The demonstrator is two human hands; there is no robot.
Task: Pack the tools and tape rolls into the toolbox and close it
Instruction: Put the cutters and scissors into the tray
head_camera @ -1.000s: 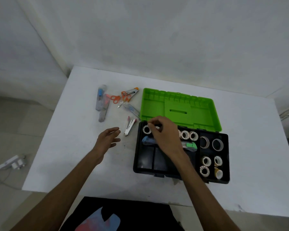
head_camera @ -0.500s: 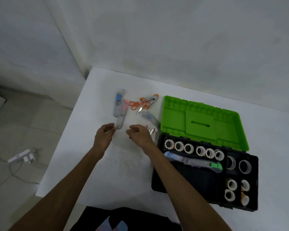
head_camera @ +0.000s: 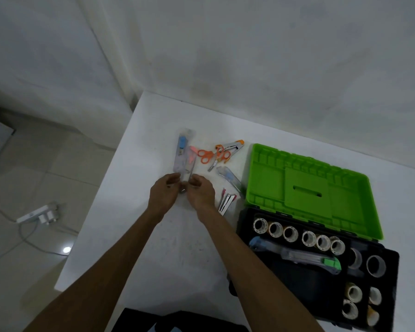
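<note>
The black toolbox (head_camera: pixel 243 226) stands open at the right, its green lid (head_camera: pixel 309 188) tilted back. Inside it are several tape rolls (head_camera: pixel 290 232) in a row and a green-tipped cutter (head_camera: pixel 297 256). Two clear cutters lie side by side on the white table, one with a blue slider (head_camera: pixel 182 149) and one with a red slider (head_camera: pixel 191 161). My left hand (head_camera: pixel 164 192) and my right hand (head_camera: pixel 201 191) meet at their near ends. The left pinches the blue cutter's end and the right pinches the red one's.
Orange scissors (head_camera: pixel 204 155), an orange-tipped metal tool (head_camera: pixel 229 148), another clear cutter (head_camera: pixel 229 177) and a red-and-silver tool (head_camera: pixel 227 201) lie between my hands and the lid. The table's left edge (head_camera: pixel 98 200) drops to the floor, where a white power strip (head_camera: pixel 37 213) lies.
My right hand left the toolbox and swung left across the table. Both hands then moved forward and closed in on the near ends of the two clear cutters.
</note>
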